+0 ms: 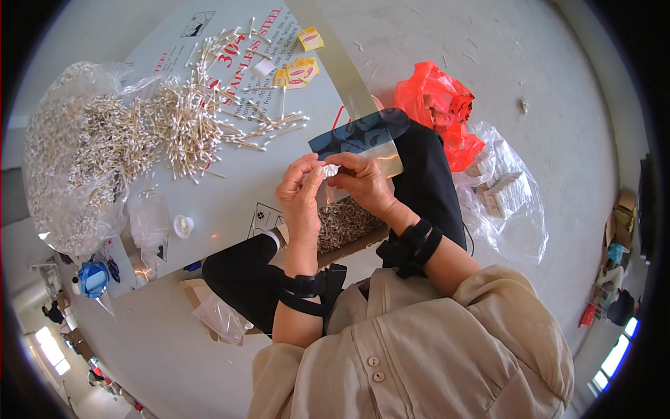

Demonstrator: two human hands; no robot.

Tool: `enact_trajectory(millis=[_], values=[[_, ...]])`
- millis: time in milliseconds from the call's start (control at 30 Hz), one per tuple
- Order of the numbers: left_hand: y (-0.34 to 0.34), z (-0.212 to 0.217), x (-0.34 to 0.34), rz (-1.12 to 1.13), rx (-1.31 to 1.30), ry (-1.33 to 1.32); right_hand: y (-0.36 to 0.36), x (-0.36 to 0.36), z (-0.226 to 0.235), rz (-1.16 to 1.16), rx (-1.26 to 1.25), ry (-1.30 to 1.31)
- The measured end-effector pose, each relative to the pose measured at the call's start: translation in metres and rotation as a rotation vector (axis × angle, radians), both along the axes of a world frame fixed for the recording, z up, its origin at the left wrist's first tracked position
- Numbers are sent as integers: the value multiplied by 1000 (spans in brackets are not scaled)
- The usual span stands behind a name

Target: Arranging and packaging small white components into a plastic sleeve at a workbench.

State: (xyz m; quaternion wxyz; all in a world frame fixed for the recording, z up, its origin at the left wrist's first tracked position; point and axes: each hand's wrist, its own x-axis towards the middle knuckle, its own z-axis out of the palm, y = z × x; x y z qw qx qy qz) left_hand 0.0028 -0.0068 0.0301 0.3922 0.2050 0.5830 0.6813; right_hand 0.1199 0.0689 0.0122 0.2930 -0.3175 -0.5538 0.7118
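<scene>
Pinching a small white bundle of cotton-tipped swabs (pixel 331 170) between the thumbs and fingertips of the left hand (pixel 300 185) and right hand (pixel 366 183), closing both narrowly upon it near the bench (pixel 230 202) corner. Hiding most of the bundle's stems behind fingers. Seeing below an open brown cardboard box (pixel 352 251) holding many loose swabs, partly covered by the left forearm. Finding just beyond the fingertips a blue-tinted translucent sheet (pixel 359 133); farther left, a loose heap of wooden-stemmed swabs (pixel 188 126) spilling from a big clear plastic bag (pixel 52 140). Noticing small yellow cartons (pixel 300 72) past the heap, contents hidden. Spotting on the floor (pixel 433 21), rightward, a crumpled red plastic bag (pixel 433 98), contents hard to make out, beside a clear bag (pixel 523 216) containing white packs (pixel 504 194). Seeing open bench surface separating heap from left hand, the bench's far end running out of view.
</scene>
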Motion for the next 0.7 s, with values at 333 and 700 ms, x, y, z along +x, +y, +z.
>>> enact_trajectory(millis=[333,700], values=[[4,2,4,-43,-3,-25,1,1,2,-3,23,-25],[-25,32,-24,-320,76,397,23,2,26,-104,-361,-226]])
